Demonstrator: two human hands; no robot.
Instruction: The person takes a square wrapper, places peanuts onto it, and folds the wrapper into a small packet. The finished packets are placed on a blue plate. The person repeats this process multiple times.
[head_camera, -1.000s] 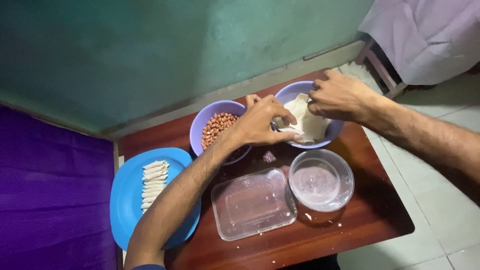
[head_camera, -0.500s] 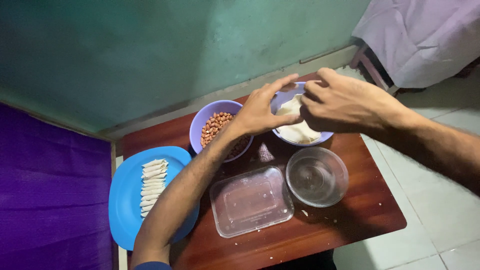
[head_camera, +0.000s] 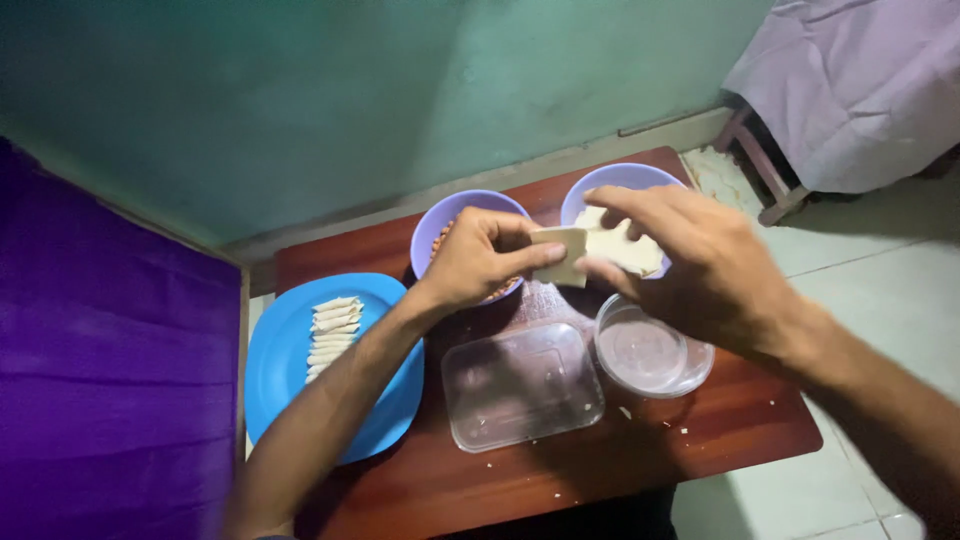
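Care is needed: the thin pale dough square (head_camera: 560, 252) is pinched between left hand (head_camera: 478, 258) and right hand (head_camera: 690, 265), best peeled slowly, held flat.

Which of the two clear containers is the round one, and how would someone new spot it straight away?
Start at the small brown wooden table against the green wall. On its near right side, just under the right hand, sits the round clear bowl. Its neighbour to the left, the clear rectangular container, has rounded corners and lies flat, while the two purple bowls behind are opaque.
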